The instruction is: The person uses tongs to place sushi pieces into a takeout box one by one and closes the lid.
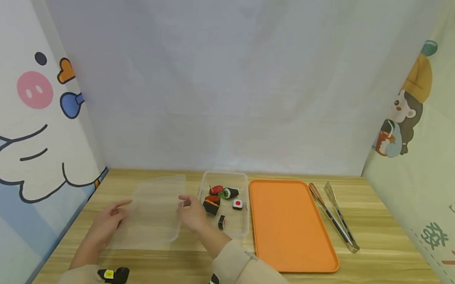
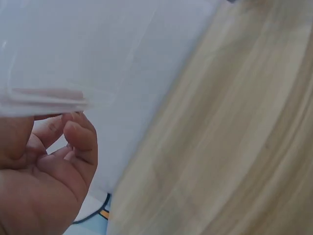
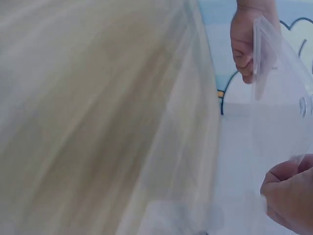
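Observation:
A clear plastic lid (image 1: 153, 213) is held just above the wooden table (image 1: 378, 258), left of a clear container (image 1: 226, 174). My left hand (image 1: 119, 211) grips the lid's left edge, which in the left wrist view runs over my curled fingers (image 2: 78, 137). My right hand (image 1: 184, 203) pinches the lid's right edge, beside the container. The right wrist view shows the lid (image 3: 279, 103) tilted, with my right hand (image 3: 286, 183) low on it and my left hand (image 3: 244, 54) at its far edge. Several toy sushi pieces (image 1: 219, 197) lie in the container.
An orange tray (image 1: 290, 225) lies right of the container. Metal tongs (image 1: 335, 214) rest on the table beyond the tray. Cartoon-printed cloth walls close in the left, back and right sides.

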Demonstrator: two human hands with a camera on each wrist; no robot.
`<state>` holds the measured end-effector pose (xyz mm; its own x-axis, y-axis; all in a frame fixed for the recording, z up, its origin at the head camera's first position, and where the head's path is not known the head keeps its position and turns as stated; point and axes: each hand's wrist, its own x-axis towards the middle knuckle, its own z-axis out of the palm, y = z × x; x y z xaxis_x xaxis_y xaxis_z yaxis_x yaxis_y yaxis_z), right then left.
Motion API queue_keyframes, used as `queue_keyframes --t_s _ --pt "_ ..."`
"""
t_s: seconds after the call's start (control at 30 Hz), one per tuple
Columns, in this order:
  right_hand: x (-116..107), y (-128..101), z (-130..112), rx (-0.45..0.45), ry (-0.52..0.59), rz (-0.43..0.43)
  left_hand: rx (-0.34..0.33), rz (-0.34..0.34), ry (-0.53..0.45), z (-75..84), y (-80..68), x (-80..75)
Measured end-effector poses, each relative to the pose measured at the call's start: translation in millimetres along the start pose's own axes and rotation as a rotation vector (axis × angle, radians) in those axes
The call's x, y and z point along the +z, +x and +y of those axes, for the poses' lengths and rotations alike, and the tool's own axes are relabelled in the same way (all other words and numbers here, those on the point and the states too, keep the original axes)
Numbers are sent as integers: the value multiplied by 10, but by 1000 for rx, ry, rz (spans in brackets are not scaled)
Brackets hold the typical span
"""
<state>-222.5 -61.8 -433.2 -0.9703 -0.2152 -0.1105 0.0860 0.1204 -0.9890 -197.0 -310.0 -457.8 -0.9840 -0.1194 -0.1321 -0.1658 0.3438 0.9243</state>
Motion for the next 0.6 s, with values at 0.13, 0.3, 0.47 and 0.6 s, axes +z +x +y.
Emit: queue_keyframes --t_s 0.13,0.3,0.47,0.6 --pt "-265 21 -96 -20 7 -40 80 -21 -90 157 -3 74" --pt "-617 38 -150 -66 1 -68 167 -67 -186 399 -26 246" --pt "-965 16 -211 -69 -29 -103 225 -124 -214 580 -39 460" --pt "-1222 -24 -248 -76 -97 -117 289 -156 -215 674 -34 628"
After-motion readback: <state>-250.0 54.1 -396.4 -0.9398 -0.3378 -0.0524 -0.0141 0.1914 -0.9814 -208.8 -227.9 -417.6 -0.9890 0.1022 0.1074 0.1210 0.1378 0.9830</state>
